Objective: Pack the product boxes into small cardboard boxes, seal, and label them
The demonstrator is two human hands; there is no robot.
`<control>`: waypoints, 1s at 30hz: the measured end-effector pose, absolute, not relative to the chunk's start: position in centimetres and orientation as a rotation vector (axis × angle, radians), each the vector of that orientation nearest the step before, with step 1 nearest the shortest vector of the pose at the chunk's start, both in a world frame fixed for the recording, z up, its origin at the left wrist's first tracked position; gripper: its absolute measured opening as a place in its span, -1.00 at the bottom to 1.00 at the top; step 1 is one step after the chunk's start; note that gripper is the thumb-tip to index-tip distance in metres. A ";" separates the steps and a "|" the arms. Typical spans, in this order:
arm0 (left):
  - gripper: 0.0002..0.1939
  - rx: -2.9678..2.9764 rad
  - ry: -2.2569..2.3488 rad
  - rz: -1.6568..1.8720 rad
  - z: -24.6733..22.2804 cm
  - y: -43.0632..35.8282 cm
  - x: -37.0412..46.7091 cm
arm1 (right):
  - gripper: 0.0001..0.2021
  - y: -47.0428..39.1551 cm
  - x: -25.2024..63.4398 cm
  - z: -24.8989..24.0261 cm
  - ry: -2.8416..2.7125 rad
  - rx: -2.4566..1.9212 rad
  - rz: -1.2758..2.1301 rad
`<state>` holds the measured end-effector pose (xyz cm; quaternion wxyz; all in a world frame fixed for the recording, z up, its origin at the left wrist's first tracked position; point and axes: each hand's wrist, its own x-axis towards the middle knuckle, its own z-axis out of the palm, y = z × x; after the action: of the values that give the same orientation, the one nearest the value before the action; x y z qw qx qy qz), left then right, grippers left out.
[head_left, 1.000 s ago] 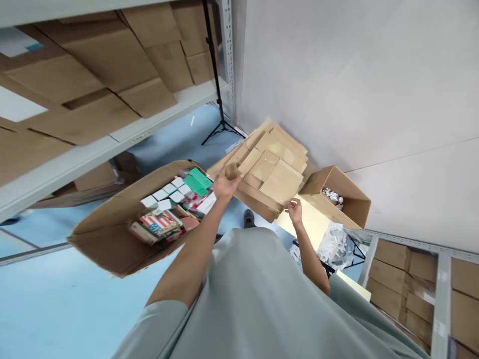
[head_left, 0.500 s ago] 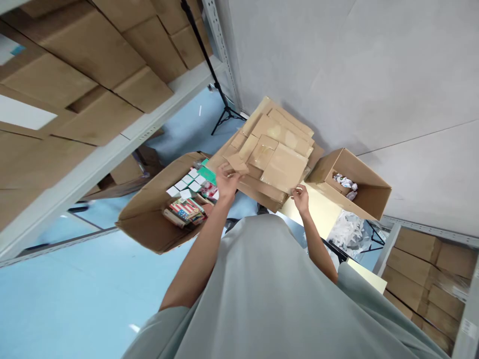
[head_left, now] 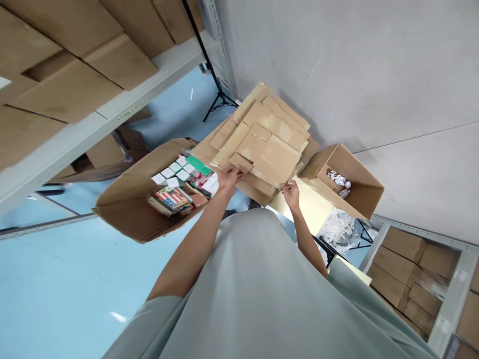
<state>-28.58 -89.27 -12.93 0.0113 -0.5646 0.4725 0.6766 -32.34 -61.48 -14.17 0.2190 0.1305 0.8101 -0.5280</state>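
Observation:
A stack of flattened cardboard boxes (head_left: 269, 117) lies in front of me, with a taped flattened box (head_left: 280, 158) on top. My left hand (head_left: 228, 179) pinches a small cardboard flap (head_left: 241, 162) at the near left edge of that top box. My right hand (head_left: 291, 193) is at the near right corner of the same box, its fingers curled and closed at the cardboard edge. The fingertips of both hands are partly hidden by the cardboard.
Left of the stack stands a large open carton (head_left: 123, 212) holding books and small white boxes. At the right, an open box (head_left: 361, 199) contains crumpled paper. Shelves with cartons (head_left: 108, 60) and a black tripod (head_left: 219, 92) stand beyond; a grey wall (head_left: 355, 75) rises behind.
The flap under my left hand has tipped down flatter onto the top box. My view has shifted slightly, so the stack and cartons appear a little further left.

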 end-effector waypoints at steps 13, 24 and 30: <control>-0.90 -1.435 1.707 2.125 -11.4 -92.1 -20.8 | -0.74 -65.3 -32.6 -8.7 2.756 -0.177 -1.185; -0.90 -1.775 1.504 2.252 -13.7 -100.9 -0.1 | -0.69 -84.6 -21.7 -7.3 2.405 -0.732 -1.122; -0.85 -1.931 1.322 2.282 -15.9 -105.7 11.4 | -0.67 -95.3 -12.2 -9.6 2.217 -0.872 -0.942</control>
<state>11.38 -105.71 -15.87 -0.0634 -0.5896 0.4036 0.6968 -12.15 -95.33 -9.65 0.2858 -0.3262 0.8293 -0.3523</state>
